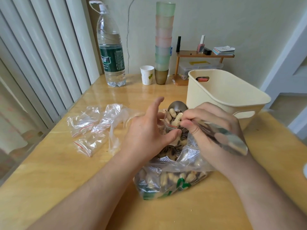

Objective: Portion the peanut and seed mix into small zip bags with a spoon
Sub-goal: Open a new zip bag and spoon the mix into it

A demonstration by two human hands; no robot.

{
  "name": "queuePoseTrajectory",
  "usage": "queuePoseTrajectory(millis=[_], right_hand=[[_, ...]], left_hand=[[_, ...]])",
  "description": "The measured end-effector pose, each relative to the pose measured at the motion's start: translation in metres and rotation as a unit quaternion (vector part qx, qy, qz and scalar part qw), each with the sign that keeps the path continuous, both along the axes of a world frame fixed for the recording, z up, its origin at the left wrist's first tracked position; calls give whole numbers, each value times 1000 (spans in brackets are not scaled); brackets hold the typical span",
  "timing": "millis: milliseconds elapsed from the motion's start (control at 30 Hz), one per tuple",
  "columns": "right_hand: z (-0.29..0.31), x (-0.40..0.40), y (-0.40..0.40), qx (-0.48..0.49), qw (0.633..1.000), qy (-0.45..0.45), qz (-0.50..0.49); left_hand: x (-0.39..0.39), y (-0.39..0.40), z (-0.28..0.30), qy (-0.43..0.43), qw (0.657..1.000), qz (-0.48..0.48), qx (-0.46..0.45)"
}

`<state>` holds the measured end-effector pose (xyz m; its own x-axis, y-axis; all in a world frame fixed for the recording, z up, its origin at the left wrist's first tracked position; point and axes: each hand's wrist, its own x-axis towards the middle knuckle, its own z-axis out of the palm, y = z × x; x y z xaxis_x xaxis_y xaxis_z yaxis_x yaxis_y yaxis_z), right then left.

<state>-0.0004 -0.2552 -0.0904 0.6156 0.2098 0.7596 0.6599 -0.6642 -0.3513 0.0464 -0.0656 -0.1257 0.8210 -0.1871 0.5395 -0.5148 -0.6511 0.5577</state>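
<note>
The small zip bag [171, 128] is held upright over the large bag of mix [169, 180], its red-striped mouth pinched by the left hand [146, 130]. Its film is judged thin, limp and slippery; a grip at the stiffer zip rim is advised. The spoon [178, 107], loaded with peanuts, is gripped by the curled right hand [214, 128] at the mouth. Empty zip bags [86, 130] lie left on the table [49, 171]; a cream basket [224, 95] stands beyond

A water bottle [111, 53], paper cup [147, 75], stacked cups [163, 42] and cream basket [221, 95] stand on the table [49, 163].
</note>
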Motion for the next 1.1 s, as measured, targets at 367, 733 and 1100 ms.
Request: queuePoseTrajectory(millis=[367, 733, 1100], right_hand=[[-2, 3, -3, 2, 1000, -25, -12], [0, 3, -5, 54, 999, 4, 2], [-7, 6, -1, 45, 998, -42, 1]], left_hand=[[-1, 1, 1, 12, 1000, 0, -13], [-1, 2, 1, 15, 1000, 5, -19], [-2, 3, 2, 19, 999, 8, -35]])
